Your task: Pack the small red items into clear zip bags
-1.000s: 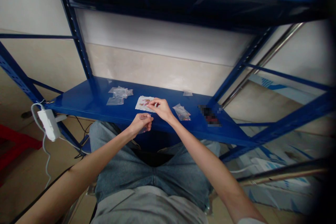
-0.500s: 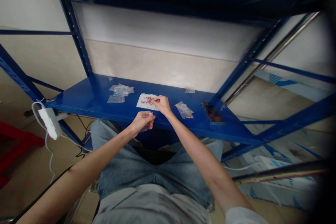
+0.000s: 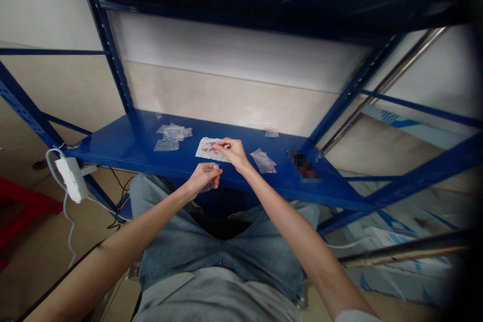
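My left hand (image 3: 205, 179) is closed on a small clear plastic bag (image 3: 207, 187) at the front edge of the blue shelf (image 3: 124, 148). Just beyond it lies a white sheet (image 3: 202, 152) bearing a scatter of small pink and brown pieces (image 3: 209, 148). Over the sheet's right side, the fingers of my right hand (image 3: 232, 152) are pinched together among the pieces; whatever is between the fingertips is too small to make out. Clear bags (image 3: 264, 161) with small colourful pieces inside rest to the right of my right hand.
Several flat clear bags (image 3: 171, 136) lie in a pile at the left, and another clear bag (image 3: 271, 133) lies near the back. A blurred-out dark object (image 3: 305, 165) is at the right. A white power strip (image 3: 71, 179) hangs by the left post; a shelf (image 3: 264, 7) spans overhead.
My right hand has shifted slightly left over the sheet, its fingertips further in among the pieces. My left hand stays in place with the bag. The view has tilted slightly.
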{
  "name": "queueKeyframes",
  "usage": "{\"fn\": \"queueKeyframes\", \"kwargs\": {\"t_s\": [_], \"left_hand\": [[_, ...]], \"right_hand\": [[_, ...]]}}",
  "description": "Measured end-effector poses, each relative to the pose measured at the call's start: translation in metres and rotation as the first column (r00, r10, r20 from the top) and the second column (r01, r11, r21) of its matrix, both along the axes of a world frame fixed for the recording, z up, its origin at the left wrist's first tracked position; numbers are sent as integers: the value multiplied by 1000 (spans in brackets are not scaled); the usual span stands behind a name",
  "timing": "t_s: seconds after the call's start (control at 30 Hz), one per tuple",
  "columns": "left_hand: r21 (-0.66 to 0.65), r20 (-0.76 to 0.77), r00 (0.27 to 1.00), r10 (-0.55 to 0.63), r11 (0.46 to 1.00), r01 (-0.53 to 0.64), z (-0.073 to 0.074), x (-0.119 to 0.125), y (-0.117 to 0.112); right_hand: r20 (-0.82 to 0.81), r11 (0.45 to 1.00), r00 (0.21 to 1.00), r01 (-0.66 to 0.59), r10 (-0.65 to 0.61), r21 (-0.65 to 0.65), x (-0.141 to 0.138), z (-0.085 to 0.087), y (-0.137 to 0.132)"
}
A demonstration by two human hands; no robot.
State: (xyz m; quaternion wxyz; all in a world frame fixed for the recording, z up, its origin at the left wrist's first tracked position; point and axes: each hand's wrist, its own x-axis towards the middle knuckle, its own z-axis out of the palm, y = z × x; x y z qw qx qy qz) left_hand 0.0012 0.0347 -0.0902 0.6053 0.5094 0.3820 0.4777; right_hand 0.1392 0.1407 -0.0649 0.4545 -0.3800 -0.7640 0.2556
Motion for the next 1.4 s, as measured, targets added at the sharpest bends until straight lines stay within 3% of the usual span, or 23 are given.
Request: {"fn": "queueKeyframes", "kwargs": {"t_s": [0.1,0.17,0.4,0.5,0.63,0.73,0.87,1.0,1.17,1.4], "left_hand": [[24,-6,1000,-5,1000,5,-3,-1,3],[16,-25,1000,5,1000,-4,-5,-1,4],[0,-78,997,21,1000,-21,-5,-1,3],[5,-37,999,6,1000,-6,-2,-1,2],[-9,-14,1000,-13,1000,13,-2,0,2],[-22,-24,1000,-2,1000,2,-4,0,2],[-31,101,994,-37,999,40,2,-2,-1],[38,244,965,-90,996,84,19,-7,-7],[184,54,999,3,983,-13,28,-7,-11],[80,-5,998,-62,995,62,15,0,-11]], "right_hand": [[-7,975,976,-219,219,-29,4,17,-25],[48,953,952,-300,302,-46,8,24,-36],[78,924,921,-376,381,-69,10,25,-45],[46,952,952,-300,302,-56,6,20,-33],[-69,996,996,-67,64,-54,5,9,4],[-2,998,998,57,-57,-26,6,-2,37],[121,998,991,61,-62,14,5,-15,61],[212,995,973,74,-87,68,4,-25,62],[280,990,952,97,-121,97,4,-35,57],[348,987,925,124,-151,99,2,-36,62]]}}
